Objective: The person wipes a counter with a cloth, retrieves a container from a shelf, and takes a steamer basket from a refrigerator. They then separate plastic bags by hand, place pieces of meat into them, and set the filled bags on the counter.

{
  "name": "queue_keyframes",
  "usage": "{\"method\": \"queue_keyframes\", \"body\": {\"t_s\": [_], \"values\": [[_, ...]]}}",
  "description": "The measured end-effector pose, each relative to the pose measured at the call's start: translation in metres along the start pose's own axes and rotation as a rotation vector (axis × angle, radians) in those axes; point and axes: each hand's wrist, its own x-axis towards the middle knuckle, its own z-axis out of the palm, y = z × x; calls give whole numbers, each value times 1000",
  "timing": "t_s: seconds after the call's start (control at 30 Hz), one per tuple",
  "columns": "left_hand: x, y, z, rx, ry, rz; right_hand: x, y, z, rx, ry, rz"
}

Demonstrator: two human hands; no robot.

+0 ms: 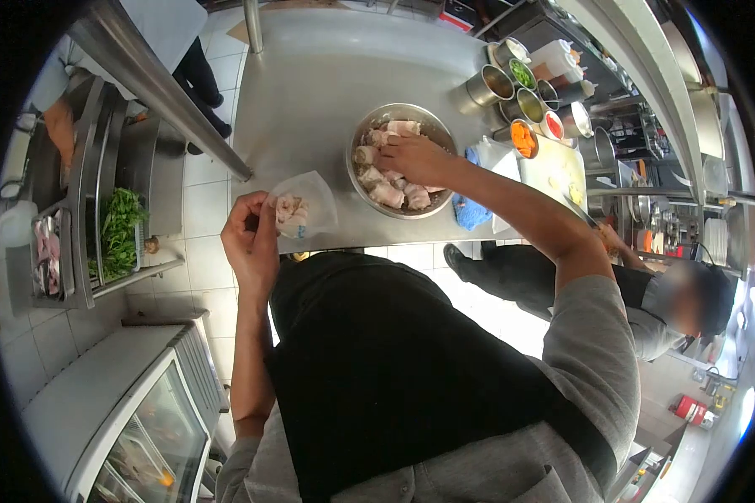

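Observation:
My left hand (253, 243) pinches the edge of a clear plastic bag (323, 205) at the front edge of the steel table. Inside the bag lie several pale pieces of raw meat (291, 214). A round metal bowl (446, 134) stands to the right of the bag, filled with larger pale pink chunks of raw meat (387, 194). My right hand (417, 161) reaches into this bowl from the right, its fingers curled down over a piece of meat. The fingertips are partly hidden among the chunks.
Blue cloth (471, 211) and a cutting board (554, 172) lie right of the bowl. Metal containers (488, 85) and sauce bottles (554, 60) line the right side. A steel post (164, 92) rises left. A co-worker (646, 293) stands right; another person's arm (59, 134) shows left.

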Motion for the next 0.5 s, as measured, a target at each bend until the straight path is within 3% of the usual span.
{"method": "queue_keyframes", "body": {"t_s": [0.23,0.5], "values": [[-1,6,0,36,11,-6,-3,6,-8,35,58,-92],[1,-1,1,35,-3,2,-4,5,-6,90,-17,-16]]}}
